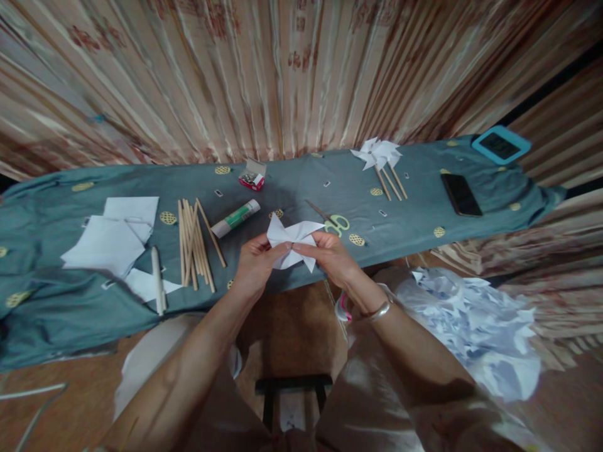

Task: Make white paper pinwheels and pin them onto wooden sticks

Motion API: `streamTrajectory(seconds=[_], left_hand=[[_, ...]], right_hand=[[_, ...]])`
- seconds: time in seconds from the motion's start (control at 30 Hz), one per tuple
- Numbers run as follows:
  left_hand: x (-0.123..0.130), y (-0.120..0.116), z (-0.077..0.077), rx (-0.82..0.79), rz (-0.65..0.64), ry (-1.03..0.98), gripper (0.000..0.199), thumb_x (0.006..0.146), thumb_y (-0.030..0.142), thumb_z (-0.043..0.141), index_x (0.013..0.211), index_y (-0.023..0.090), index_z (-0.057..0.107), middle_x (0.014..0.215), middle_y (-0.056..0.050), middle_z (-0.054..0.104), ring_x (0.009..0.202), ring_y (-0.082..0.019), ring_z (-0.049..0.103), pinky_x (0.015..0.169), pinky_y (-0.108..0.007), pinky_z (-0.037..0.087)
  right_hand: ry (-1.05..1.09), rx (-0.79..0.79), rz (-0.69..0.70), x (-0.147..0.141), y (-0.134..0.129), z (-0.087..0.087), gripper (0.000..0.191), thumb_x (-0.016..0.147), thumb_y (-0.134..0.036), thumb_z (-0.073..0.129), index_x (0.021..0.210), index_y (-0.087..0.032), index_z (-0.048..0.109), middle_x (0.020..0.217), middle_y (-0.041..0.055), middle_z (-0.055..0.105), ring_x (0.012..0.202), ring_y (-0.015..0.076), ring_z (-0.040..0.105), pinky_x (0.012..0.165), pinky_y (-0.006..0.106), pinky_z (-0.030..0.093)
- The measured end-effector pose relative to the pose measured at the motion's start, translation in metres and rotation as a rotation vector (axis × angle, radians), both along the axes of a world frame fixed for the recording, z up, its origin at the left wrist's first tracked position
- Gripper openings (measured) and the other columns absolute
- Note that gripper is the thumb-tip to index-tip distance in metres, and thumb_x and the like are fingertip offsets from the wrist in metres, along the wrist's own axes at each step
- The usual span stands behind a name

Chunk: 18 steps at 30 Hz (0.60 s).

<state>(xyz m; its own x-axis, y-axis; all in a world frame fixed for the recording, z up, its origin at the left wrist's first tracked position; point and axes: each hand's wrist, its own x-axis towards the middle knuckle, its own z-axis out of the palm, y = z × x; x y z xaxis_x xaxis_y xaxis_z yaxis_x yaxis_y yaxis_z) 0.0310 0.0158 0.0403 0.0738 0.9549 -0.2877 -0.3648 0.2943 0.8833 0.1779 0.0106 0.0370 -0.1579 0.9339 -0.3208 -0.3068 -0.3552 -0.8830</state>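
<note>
Near the fingers, matt white paper forms the pinwheel; beyond them, smooth wooden sticks lie on creased cloth.

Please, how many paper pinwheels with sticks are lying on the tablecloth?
3, all between the scissors and the phone, farther back: left pinwheel, middle pinwheel and right pinwheel. Their heads overlap, so another may be hidden.
</note>
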Motion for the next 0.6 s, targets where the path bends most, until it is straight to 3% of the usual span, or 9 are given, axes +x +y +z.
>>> streamTrajectory(seconds=[0.6], left_hand=[[-0.0019,-0.0030,0.0004,0.007,-0.010,0.009,0.035,0.045,0.032,0.092,0.069,0.014,0.075,0.064,-0.001,0.071,0.056,-0.011,0.057,0.058,-0.023,0.043]], right_hand=[[0.015,-0.011,-0.008,-0.0030,-0.0037,0.0042,0.036,0.045,-0.042,0.093,0.070,-0.022,0.074,0.070,-0.0030,0.075,0.061,0.0120,0.063,0.064,0.025,0.050]])
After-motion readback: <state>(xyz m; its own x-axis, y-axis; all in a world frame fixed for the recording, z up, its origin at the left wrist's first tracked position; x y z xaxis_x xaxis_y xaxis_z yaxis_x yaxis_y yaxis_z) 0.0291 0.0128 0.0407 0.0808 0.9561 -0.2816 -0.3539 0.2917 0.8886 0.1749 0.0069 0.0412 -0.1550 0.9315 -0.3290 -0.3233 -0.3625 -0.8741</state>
